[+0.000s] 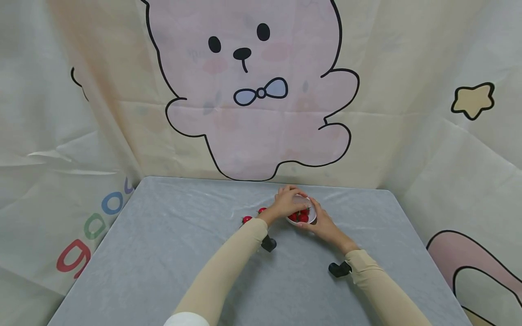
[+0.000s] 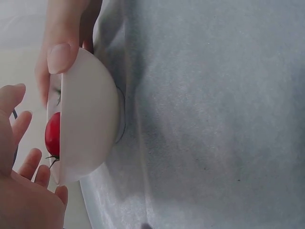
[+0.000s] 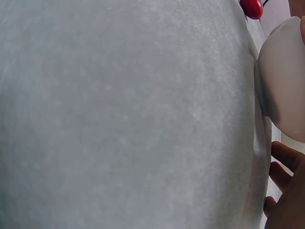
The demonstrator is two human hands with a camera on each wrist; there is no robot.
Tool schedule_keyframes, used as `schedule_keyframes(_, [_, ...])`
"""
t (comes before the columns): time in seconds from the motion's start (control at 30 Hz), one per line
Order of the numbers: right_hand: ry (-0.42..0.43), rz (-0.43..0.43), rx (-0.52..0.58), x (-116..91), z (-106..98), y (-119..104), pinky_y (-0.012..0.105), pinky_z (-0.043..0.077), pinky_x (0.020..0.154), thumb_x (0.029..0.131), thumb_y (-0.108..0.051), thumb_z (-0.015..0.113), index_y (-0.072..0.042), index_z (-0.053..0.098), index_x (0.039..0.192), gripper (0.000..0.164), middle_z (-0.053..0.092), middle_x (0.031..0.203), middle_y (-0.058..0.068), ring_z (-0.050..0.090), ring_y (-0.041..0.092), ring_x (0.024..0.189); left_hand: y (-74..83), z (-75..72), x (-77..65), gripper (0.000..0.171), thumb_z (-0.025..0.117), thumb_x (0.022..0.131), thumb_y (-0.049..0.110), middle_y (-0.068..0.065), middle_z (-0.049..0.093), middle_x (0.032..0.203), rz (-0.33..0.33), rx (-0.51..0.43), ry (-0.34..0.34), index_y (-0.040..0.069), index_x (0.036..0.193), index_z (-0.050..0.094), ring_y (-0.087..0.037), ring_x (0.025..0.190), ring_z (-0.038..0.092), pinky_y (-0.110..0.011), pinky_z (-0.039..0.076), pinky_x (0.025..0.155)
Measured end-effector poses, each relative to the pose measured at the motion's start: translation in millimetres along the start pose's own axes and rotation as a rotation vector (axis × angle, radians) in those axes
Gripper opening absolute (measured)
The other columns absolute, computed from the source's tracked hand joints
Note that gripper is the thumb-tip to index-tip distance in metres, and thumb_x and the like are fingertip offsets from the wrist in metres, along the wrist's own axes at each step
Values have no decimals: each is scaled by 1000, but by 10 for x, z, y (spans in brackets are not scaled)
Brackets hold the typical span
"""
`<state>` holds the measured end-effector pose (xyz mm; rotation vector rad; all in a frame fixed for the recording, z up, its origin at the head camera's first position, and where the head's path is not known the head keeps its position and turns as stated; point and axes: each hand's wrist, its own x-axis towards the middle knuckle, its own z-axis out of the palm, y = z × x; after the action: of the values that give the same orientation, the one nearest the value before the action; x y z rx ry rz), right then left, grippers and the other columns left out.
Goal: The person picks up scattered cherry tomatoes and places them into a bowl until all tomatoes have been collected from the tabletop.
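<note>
A white bowl (image 1: 313, 216) stands toward the table's back edge with several cherry tomatoes (image 1: 303, 218) inside. My right hand (image 1: 325, 226) holds the bowl from its right side; in the left wrist view that hand's thumb (image 2: 60, 58) presses on the rim. Over the bowl's left side is my left hand (image 1: 287, 203), its fingers spread loosely and nothing between them. One red tomato (image 2: 53, 134) with a green stem shows above the rim near those fingers. Two more cherry tomatoes (image 1: 247, 219) lie on the cloth left of the bowl, partly behind the left forearm.
A grey cloth (image 1: 183, 253) covers the table. Printed curtains (image 1: 391, 81) hang behind it and at both sides. Each wrist carries a black camera mount (image 1: 339, 270).
</note>
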<state>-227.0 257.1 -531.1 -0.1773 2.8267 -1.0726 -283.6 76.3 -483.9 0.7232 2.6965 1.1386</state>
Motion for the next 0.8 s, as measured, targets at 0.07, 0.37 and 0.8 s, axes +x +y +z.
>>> schedule_keyframes(0.07, [0,2,1,-1,-2,-5,65,34,110,82,-59,72,-17,5,159,110,29,156,27,34,46,142,2,-8,-4,33,68,92,36,-7,45,146,0,-12,-4,24,123,67,-29,135,35,-51,32,106])
schedule_keyframes(0.37, [-10,10,14,-2,2,1,65,32,111,81,-59,73,-17,5,159,112,28,156,26,34,46,142,4,-46,0,30,67,93,33,-5,47,143,-18,-39,1,23,121,68,-27,133,37,-50,30,107])
schedule_keyframes(0.8, [-10,23,32,7,18,6,66,33,111,79,-58,74,-20,7,159,111,32,155,23,35,43,142,-167,-411,-77,30,66,95,36,-4,49,141,11,-56,32,22,121,68,-28,132,36,-57,31,109])
